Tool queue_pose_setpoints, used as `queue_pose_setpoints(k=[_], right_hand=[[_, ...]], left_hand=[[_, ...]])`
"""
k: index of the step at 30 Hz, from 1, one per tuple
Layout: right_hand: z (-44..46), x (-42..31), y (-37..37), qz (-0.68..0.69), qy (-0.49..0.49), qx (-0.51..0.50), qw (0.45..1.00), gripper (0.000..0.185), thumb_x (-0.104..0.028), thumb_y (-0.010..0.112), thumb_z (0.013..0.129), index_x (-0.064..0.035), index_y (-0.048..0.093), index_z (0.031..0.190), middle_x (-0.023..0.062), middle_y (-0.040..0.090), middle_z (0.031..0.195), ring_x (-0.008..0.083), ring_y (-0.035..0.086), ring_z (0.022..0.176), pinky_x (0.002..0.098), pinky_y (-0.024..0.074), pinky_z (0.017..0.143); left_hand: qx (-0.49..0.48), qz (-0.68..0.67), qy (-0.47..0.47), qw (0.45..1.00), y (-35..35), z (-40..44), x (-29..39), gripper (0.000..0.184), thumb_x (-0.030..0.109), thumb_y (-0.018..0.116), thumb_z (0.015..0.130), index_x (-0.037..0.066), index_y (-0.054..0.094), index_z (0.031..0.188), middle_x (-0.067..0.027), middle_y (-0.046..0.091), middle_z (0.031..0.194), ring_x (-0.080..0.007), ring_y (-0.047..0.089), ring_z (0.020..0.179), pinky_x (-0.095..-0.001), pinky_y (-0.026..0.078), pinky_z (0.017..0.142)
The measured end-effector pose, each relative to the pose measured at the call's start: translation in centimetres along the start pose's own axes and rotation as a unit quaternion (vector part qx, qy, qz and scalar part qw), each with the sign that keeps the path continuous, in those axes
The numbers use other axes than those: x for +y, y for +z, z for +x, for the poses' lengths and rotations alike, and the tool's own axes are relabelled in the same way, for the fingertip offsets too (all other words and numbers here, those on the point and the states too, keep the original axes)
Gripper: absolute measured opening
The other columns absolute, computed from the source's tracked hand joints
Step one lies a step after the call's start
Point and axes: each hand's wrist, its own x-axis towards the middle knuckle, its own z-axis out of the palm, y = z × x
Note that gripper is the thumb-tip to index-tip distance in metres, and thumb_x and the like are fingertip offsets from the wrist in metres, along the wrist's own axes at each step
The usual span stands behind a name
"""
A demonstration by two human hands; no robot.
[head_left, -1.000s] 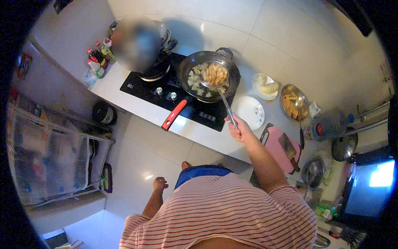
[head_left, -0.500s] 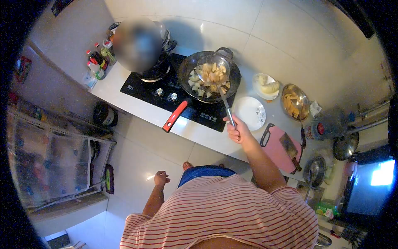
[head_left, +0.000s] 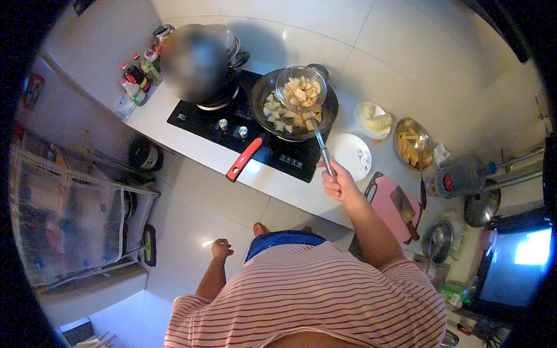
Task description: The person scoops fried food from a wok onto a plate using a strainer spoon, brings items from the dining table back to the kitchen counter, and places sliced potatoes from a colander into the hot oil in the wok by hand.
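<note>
My right hand (head_left: 340,181) is closed round the metal handle of a skimmer (head_left: 323,149). The skimmer's round bowl is heaped with browned food pieces (head_left: 301,93) and hangs over the far part of a dark wok (head_left: 260,116). Below it, pale chunks (head_left: 281,111) lie in the wok, with more browned pieces beside them. A red handle (head_left: 245,159) sticks out from the wok toward me. At my side hangs my left hand (head_left: 221,249), empty, its fingers loosely bent and apart. A white plate (head_left: 343,153) stands near the right hand.
On the black cooktop (head_left: 194,119), a second pot stands left, partly blurred. Bottles (head_left: 133,91) line the left wall. To the right are a bowl with pale slices (head_left: 373,119), a metal bowl of yellowish strips (head_left: 412,148), and a pink cutting board (head_left: 389,211) with a cleaver (head_left: 402,203).
The loaded skimmer has risen a little above the wok, showing more food beneath. My right hand has shifted slightly right and toward me. My left hand stays by my side.
</note>
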Motion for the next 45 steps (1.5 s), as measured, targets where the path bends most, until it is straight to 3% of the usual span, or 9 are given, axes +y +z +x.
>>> queue_pose_setpoints(k=[11, 15, 21, 25, 28, 31, 38, 43, 45], right_hand=[[-0.4, -0.3, 0.3, 0.005, -0.025, -0.001, 1.000, 0.039, -0.043, 0.035, 0.091, -0.0074, 0.050, 0.095, -0.0034, 0.037, 0.046, 0.0052, 0.028, 0.028, 0.0215, 0.0207, 0.024], [1.6, 0.6, -1.5, 0.010, 0.023, 0.005, 1.000, 0.038, -0.043, 0.034, 0.091, -0.0081, 0.049, 0.095, -0.0034, 0.037, 0.047, 0.0053, 0.028, 0.028, 0.0216, 0.0221, 0.024], [-1.2, -0.3, 0.1, 0.009, -0.025, -0.031, 0.999, 0.038, -0.043, 0.035, 0.091, -0.0079, 0.050, 0.097, -0.0031, 0.038, 0.050, 0.0054, 0.028, 0.028, 0.0213, 0.0222, 0.024], [0.7, 1.0, -2.0, 0.027, 0.012, -0.026, 0.999, 0.039, -0.042, 0.034, 0.091, -0.0077, 0.050, 0.099, -0.0032, 0.038, 0.049, 0.0055, 0.027, 0.028, 0.0211, 0.0234, 0.024], [0.6, 1.0, -1.0, 0.029, 0.005, -0.017, 0.999, 0.040, -0.042, 0.033, 0.091, -0.0074, 0.050, 0.100, -0.0033, 0.038, 0.049, 0.0055, 0.027, 0.028, 0.0211, 0.0235, 0.024], [-1.5, -0.2, 0.4, 0.011, -0.021, -0.013, 1.000, 0.040, -0.043, 0.032, 0.092, -0.0074, 0.050, 0.098, -0.0034, 0.036, 0.047, 0.0055, 0.027, 0.028, 0.0210, 0.0236, 0.024], [0.2, 0.8, -2.1, -0.001, -0.005, -0.018, 1.000, 0.040, -0.042, 0.030, 0.092, -0.0083, 0.050, 0.099, -0.0033, 0.036, 0.048, 0.0056, 0.025, 0.028, 0.0211, 0.0226, 0.023], [-1.7, 0.2, 0.5, -0.001, -0.024, -0.001, 1.000, 0.039, -0.043, 0.031, 0.092, -0.0084, 0.049, 0.097, -0.0032, 0.035, 0.047, 0.0060, 0.025, 0.027, 0.0214, 0.0222, 0.023], [-1.8, 0.0, 0.7, -0.027, -0.030, 0.012, 0.999, 0.039, -0.043, 0.032, 0.091, -0.0084, 0.049, 0.096, -0.0032, 0.035, 0.047, 0.0060, 0.026, 0.027, 0.0215, 0.0224, 0.023]], left_hand=[[0.001, 0.006, -0.012, 1.000, 1.1, -0.7, 1.6, 0.025, 0.015, 0.051, 0.081, -0.003, 0.053, 0.097, -0.0156, 0.063, 0.075, -0.0225, 0.062, 0.050, -0.0294, 0.052, 0.044], [0.003, 0.013, -0.039, 0.999, 1.1, -1.2, 1.1, 0.022, 0.014, 0.052, 0.080, -0.003, 0.054, 0.095, -0.0154, 0.063, 0.075, -0.0222, 0.061, 0.049, -0.0293, 0.051, 0.044], [-0.001, 0.028, -0.003, 1.000, 0.2, 0.7, -0.5, 0.023, 0.016, 0.053, 0.081, -0.003, 0.055, 0.094, -0.0137, 0.063, 0.072, -0.0208, 0.061, 0.049, -0.0289, 0.051, 0.043], [0.003, 0.030, -0.025, 0.999, 0.8, -0.1, 0.4, 0.023, 0.016, 0.053, 0.081, -0.002, 0.055, 0.095, -0.0136, 0.064, 0.072, -0.0208, 0.061, 0.049, -0.0291, 0.051, 0.043], [-0.030, -0.045, -0.002, 0.999, 1.0, -0.1, 0.5, 0.023, 0.016, 0.052, 0.081, -0.002, 0.055, 0.095, -0.0141, 0.063, 0.073, -0.0211, 0.061, 0.049, -0.0297, 0.051, 0.043], [-0.012, 0.022, 0.000, 1.000, 1.2, 0.2, 1.0, 0.023, 0.015, 0.052, 0.080, -0.001, 0.054, 0.096, -0.0150, 0.063, 0.073, -0.0212, 0.060, 0.048, -0.0306, 0.050, 0.042], [-0.014, 0.032, -0.027, 0.999, 1.3, -0.2, 0.8, 0.023, 0.015, 0.053, 0.080, 0.000, 0.053, 0.097, -0.0153, 0.063, 0.073, -0.0216, 0.060, 0.048, -0.0317, 0.050, 0.042], [-0.006, 0.078, 0.014, 0.997, 0.8, -0.2, 0.7, 0.023, 0.015, 0.054, 0.079, 0.000, 0.053, 0.096, -0.0153, 0.063, 0.074, -0.0215, 0.060, 0.048, -0.0316, 0.050, 0.041], [0.001, 0.049, -0.019, 0.999, 0.9, -0.1, 0.5, 0.023, 0.015, 0.054, 0.079, -0.001, 0.053, 0.096, -0.0153, 0.063, 0.074, -0.0217, 0.060, 0.047, -0.0312, 0.050, 0.042]])
